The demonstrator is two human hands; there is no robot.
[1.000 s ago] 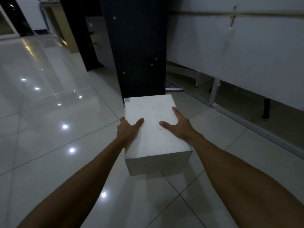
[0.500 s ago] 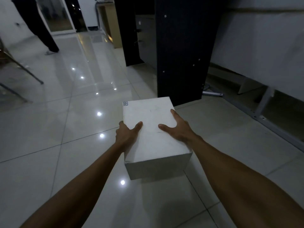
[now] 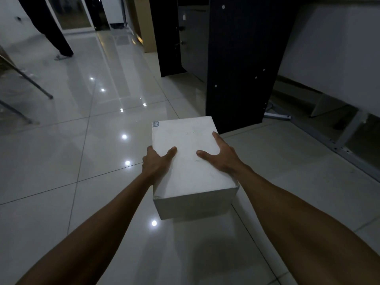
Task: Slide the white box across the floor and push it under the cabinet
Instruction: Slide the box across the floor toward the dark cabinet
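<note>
A white box (image 3: 191,182) with a small sticker on its far left corner rests on the glossy tiled floor, in the middle of the head view. My left hand (image 3: 155,162) clasps its left edge, thumb laid on the lid. My right hand (image 3: 221,156) grips the right edge, thumb also on top. A white cabinet (image 3: 333,54) raised on metal legs runs along the right side, with a dark gap beneath it. The box sits left of that gap.
A tall black panel (image 3: 236,64) stands just beyond the box. Further back are a second black panel (image 3: 166,36) and a grey unit. A person's dark trouser leg (image 3: 51,29) stands at far left. Thin metal legs (image 3: 30,81) slant over the floor at left.
The view has swung left, so the black panel and cabinet now sit further right and more open floor shows. Both hands keep the same hold on the box.
</note>
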